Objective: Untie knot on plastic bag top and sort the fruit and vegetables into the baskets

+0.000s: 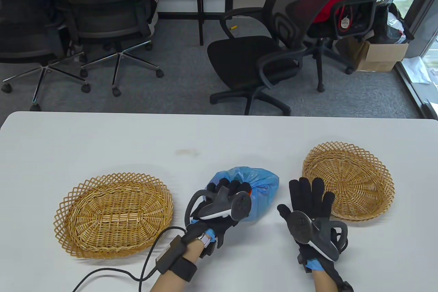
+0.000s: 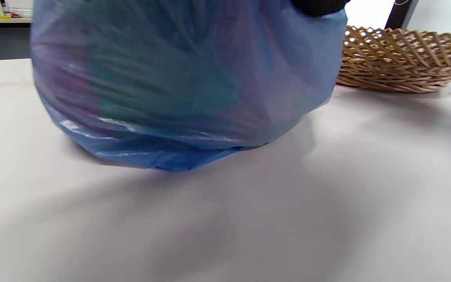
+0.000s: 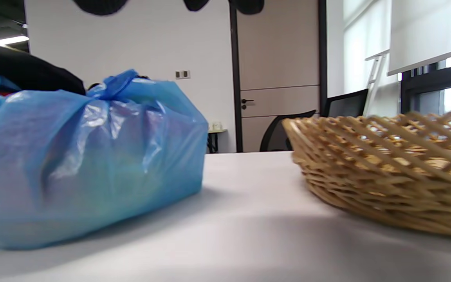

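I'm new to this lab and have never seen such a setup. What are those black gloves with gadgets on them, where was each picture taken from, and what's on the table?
These are a person's two hands in black sensor gloves, each with a tracker strapped to its back. The big picture looks down at the white table; the other two come from cameras on each wrist. The left hand grips the top of a knotted blue plastic bag, its fingers curled over it. The right hand hovers open beside the bag, holding nothing. A wicker basket lies on the left and another basket on the right. The bag's contents show only as blurred colours.
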